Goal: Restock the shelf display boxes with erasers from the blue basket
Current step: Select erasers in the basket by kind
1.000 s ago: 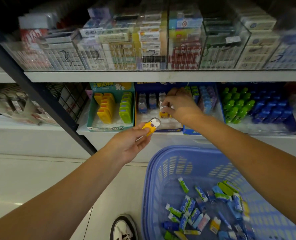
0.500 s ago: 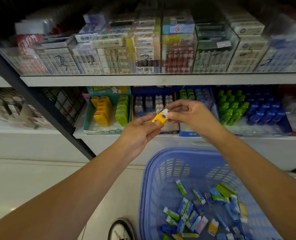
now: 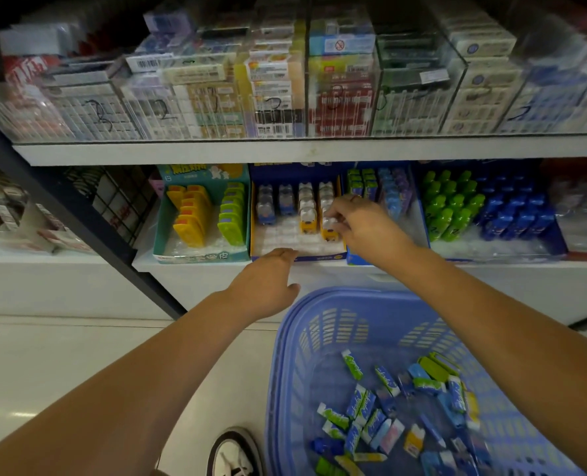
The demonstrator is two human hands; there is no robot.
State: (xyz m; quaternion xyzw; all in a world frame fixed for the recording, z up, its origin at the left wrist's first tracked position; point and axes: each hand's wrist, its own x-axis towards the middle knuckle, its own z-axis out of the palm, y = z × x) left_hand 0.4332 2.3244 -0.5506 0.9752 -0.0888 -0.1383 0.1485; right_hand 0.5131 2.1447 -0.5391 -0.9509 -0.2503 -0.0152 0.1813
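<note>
Two white shelves [image 3: 319,150], blue basket [image 3: 336,326], pale floor [image 3: 45,365]

Front half of the blue box [image 3: 278,237] is open, 4 eraser rows [image 3: 306,201] crowd the back, upper shelf [image 3: 216,151] hangs low overhead.

The lower shelf [image 3: 199,269], a white board, carries a row of open boxes. The dark blue display box [image 3: 295,257] stands at its front edge. A teal display box [image 3: 196,257] stands against the left side of the dark blue display box, a narrower blue box [image 3: 357,260] against its right side, and a wide blue box [image 3: 556,242] further to the right. Above the dark blue display box runs the upper shelf [image 3: 285,151], with clear bins [image 3: 419,108] side by side on it. Below the dark blue display box is the pale floor [image 3: 62,355], on which stand a blue basket [image 3: 285,372] and a shoe [image 3: 233,455].
</note>
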